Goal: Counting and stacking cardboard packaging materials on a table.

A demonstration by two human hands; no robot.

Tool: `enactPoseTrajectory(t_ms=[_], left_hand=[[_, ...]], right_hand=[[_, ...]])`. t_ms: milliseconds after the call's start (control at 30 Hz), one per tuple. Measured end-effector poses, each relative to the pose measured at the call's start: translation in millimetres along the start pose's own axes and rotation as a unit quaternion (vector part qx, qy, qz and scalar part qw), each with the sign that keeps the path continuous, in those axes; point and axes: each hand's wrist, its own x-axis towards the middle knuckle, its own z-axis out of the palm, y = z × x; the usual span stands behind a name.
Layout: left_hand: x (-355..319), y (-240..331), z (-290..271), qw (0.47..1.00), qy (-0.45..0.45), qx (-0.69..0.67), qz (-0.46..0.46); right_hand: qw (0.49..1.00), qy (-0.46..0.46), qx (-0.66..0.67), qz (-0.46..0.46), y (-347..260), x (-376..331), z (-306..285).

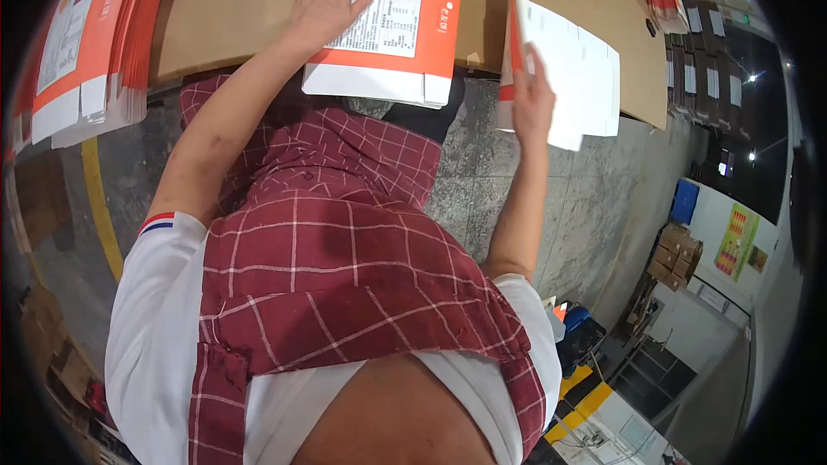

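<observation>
My left hand [326,9] lies flat, fingers spread, on an orange-and-white flattened carton [435,26] with a printed label panel. That carton is on top of a small pile at the table's near edge. To its right, my right hand [536,103] is at another carton [577,60], whose plain white inside faces up. An orange panel of this carton stands raised along its left side, next to my fingers. The fingers are held close together against the carton, and their tips are slightly blurred. Part of the carton overhangs the table edge.
The brown table [220,9] runs across the top. A tall stack of orange-and-white cartons [103,52] stands at the left, and more cartons [668,4] lie at the far right. Brown boxes [674,257] are piled beyond the grey floor [465,181].
</observation>
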Motion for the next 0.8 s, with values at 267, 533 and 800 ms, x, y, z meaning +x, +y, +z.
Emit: enactPoseTrajectory(t_ms=[267, 533, 800], left_hand=[[14.9, -5.8, -13.2, 0.941, -0.051, -0.333, -0.034], [6.9, -1.9, -1.9, 0.992, -0.007, -0.118, -0.034], [9.0, 7.6, -11.4, 0.998, -0.048, -0.032, -0.033]], right_hand=[[0.872, 0.029, 0.486, 0.057, -23.2, -12.6, 34.6], [0.994, -0.054, 0.093, 0.025, -14.1, 12.7, 80.4], [0.971, -0.093, 0.192, -0.108, 47.2, 74.3, 77.2]])
